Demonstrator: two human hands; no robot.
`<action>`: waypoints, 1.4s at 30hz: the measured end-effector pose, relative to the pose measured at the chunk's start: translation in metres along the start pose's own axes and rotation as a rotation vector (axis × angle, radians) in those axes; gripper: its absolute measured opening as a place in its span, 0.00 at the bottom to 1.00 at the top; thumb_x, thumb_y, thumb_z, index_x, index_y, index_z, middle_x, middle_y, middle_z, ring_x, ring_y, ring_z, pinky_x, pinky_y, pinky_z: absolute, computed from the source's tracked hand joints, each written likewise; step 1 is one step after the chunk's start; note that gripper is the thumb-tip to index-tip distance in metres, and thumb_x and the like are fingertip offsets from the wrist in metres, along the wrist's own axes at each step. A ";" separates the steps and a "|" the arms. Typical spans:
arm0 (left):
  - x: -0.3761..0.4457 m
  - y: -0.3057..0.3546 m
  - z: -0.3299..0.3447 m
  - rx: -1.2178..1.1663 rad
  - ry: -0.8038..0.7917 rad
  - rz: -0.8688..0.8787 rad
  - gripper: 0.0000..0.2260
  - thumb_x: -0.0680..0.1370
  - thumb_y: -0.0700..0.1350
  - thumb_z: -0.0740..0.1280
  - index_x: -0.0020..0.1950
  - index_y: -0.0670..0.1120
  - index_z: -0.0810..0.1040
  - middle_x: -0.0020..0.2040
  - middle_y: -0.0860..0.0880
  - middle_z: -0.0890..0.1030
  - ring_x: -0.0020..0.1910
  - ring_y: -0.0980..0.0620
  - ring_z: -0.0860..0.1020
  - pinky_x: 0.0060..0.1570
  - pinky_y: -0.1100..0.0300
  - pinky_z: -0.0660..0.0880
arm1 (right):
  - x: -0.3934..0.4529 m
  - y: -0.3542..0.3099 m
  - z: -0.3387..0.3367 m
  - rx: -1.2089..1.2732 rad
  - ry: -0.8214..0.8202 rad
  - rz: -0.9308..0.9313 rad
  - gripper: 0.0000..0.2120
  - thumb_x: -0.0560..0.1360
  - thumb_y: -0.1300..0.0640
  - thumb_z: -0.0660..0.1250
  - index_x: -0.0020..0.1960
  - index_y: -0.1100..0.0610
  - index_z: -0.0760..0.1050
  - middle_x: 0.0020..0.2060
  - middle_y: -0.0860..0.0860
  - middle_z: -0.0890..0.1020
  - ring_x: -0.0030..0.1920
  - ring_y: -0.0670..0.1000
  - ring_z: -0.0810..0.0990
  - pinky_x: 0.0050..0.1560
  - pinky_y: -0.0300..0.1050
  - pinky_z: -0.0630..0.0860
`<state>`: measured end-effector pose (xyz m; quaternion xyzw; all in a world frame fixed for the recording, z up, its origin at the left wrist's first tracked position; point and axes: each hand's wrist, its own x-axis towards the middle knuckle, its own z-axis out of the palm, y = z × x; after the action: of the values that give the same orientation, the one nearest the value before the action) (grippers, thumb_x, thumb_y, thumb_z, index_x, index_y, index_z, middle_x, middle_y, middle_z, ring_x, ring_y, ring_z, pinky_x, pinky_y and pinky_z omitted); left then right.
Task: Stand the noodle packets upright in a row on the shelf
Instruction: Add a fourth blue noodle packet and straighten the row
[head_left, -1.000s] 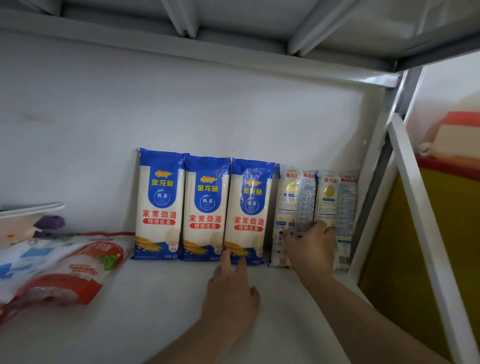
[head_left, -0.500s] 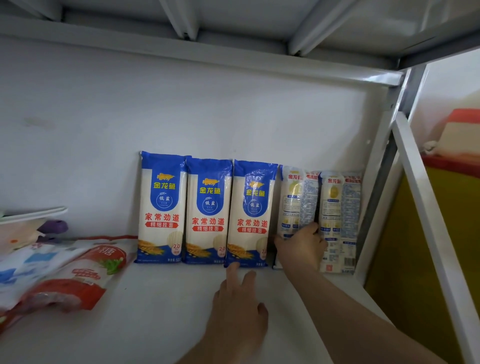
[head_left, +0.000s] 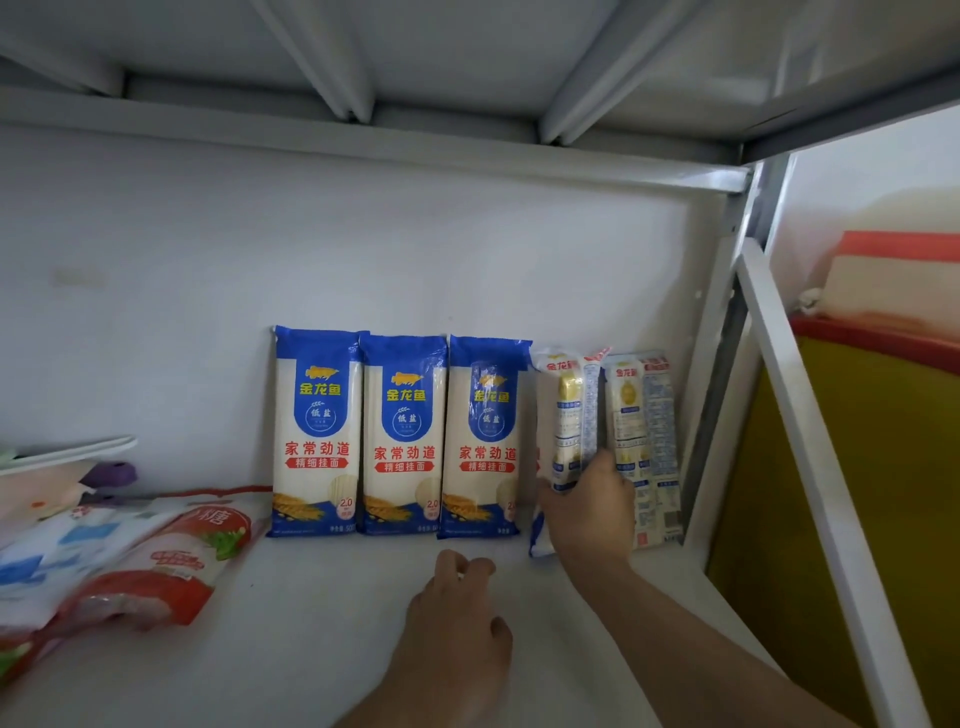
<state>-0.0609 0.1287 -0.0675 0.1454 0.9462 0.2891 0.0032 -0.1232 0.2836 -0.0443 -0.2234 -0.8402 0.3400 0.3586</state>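
Right now the right hand (head_left: 589, 512) grips the fourth noodle pkt (head_left: 563, 415) low down, fingers curled round it — it's tilted, in the row's gap near the far wall. Left hand (head_left: 457, 618) rests on the shelf (head_left: 311, 623), fingers loosely curled, holding nothing. Risk: a low grip lets the top flop onto neighbours — row could topple.

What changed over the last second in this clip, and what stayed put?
The right hand, which was only resting against the fourth noodle packet, now grips it and has tilted it, its foot pulled forward off the wall. The left hand drew back slightly from the blue packets and its fingers have curled. The three blue packets, the last packet and the red bag stayed put.
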 end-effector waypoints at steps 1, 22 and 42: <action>-0.004 0.002 -0.001 0.005 -0.003 -0.002 0.24 0.80 0.48 0.65 0.75 0.55 0.64 0.73 0.52 0.62 0.67 0.54 0.72 0.68 0.59 0.70 | -0.003 -0.003 -0.004 0.019 -0.005 -0.008 0.20 0.69 0.49 0.78 0.52 0.52 0.70 0.48 0.52 0.81 0.55 0.57 0.79 0.49 0.56 0.83; -0.055 0.032 -0.044 -0.977 -0.098 -0.224 0.14 0.84 0.40 0.56 0.62 0.48 0.79 0.52 0.46 0.86 0.51 0.46 0.85 0.46 0.54 0.81 | -0.095 -0.036 -0.101 0.263 -0.317 0.007 0.19 0.70 0.53 0.79 0.52 0.51 0.71 0.43 0.43 0.82 0.39 0.41 0.82 0.31 0.38 0.81; -0.068 0.039 -0.046 -1.380 -0.296 -0.026 0.20 0.76 0.59 0.65 0.56 0.45 0.80 0.48 0.49 0.86 0.49 0.51 0.84 0.54 0.54 0.79 | -0.105 -0.056 -0.130 1.011 -0.779 0.170 0.06 0.82 0.60 0.63 0.54 0.52 0.76 0.35 0.47 0.88 0.38 0.47 0.87 0.40 0.40 0.83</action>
<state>0.0103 0.1151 -0.0130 0.1368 0.5380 0.8003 0.2266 0.0351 0.2345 0.0162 0.0471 -0.6243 0.7774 0.0598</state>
